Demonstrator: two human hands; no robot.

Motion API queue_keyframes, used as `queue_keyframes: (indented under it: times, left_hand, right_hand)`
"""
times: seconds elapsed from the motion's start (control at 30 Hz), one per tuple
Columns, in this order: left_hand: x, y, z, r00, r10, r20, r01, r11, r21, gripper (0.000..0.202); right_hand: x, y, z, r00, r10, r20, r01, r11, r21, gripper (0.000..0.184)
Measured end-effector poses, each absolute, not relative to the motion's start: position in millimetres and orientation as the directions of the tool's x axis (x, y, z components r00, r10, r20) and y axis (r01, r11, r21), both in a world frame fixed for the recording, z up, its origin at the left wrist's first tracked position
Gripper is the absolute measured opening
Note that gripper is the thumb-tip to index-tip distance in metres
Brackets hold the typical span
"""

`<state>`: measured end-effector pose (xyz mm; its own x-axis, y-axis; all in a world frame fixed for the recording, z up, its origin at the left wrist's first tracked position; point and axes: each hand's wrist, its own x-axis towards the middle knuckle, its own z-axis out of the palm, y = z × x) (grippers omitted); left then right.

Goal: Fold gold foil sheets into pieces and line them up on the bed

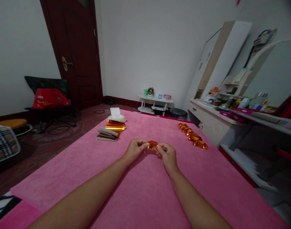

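Between my two hands is a small folded piece of shiny gold foil paper (152, 145), just above the pink cloth. My left hand (136, 149) pinches its left end between thumb and fingers. At the right end, my right hand (167, 155) grips it the same way. A row of folded gold foil pieces (193, 136) lies to the right on the cloth. Off to the left are sheets of gold foil (115, 126) and a stack of greyish-brown paper (107, 134). Behind them sits a white pack with a raised lid (116, 116).
The pink cloth (140, 190) covers the wide surface before me. Beyond it stand a low white table (155, 99) and a dark round stool (178, 112). A dresser (207, 119) crowded with bottles is on the right; a chair with a red bag (50, 98) is on the left.
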<state>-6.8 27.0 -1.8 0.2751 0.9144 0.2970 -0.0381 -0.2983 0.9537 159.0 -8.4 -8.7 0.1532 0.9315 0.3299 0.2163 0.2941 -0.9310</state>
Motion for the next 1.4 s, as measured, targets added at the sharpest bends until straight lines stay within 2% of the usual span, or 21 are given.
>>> queue_keyframes:
  times: [0.23, 0.47, 0.63, 0.87, 1.1, 1.2, 1.4]
  left_hand:
    - [-8, 25, 2, 0.224, 0.950, 0.217, -0.032, -0.215, 0.976, 0.032]
    - [-8, 26, 1, 0.298, 0.913, 0.277, -0.080, -0.266, 0.961, 0.032]
    - [-9, 26, -1, 0.217, 0.918, 0.332, -0.027, -0.334, 0.942, 0.032]
    - [-9, 36, -10, 0.058, 0.936, 0.347, 0.062, -0.350, 0.935, 0.042]
    - [-15, 36, -7, 0.275, 0.921, 0.277, 0.030, -0.296, 0.955, 0.026]
    - [-17, 35, -6, 0.250, 0.922, 0.295, 0.116, -0.330, 0.937, 0.030]
    - [-20, 37, -8, 0.240, 0.877, 0.417, 0.285, -0.474, 0.833, 0.043]
  right_hand:
    - [157, -10, -8, 0.146, 0.933, 0.330, 0.210, 0.297, -0.932, 0.024]
    - [158, -10, -9, 0.074, 0.938, 0.339, 0.221, 0.316, -0.923, 0.023]
    - [155, -10, -10, 0.044, 0.937, 0.346, 0.199, 0.331, -0.923, 0.023]
    - [158, -8, -11, 0.121, 0.941, 0.315, 0.156, 0.295, -0.943, 0.024]
    - [165, -1, -16, 0.231, 0.936, 0.267, 0.106, 0.248, -0.963, 0.025]
    - [166, -1, -15, 0.222, 0.939, 0.263, 0.093, 0.249, -0.964, 0.025]
    - [168, -1, -17, 0.215, 0.938, 0.271, 0.100, 0.255, -0.962, 0.025]
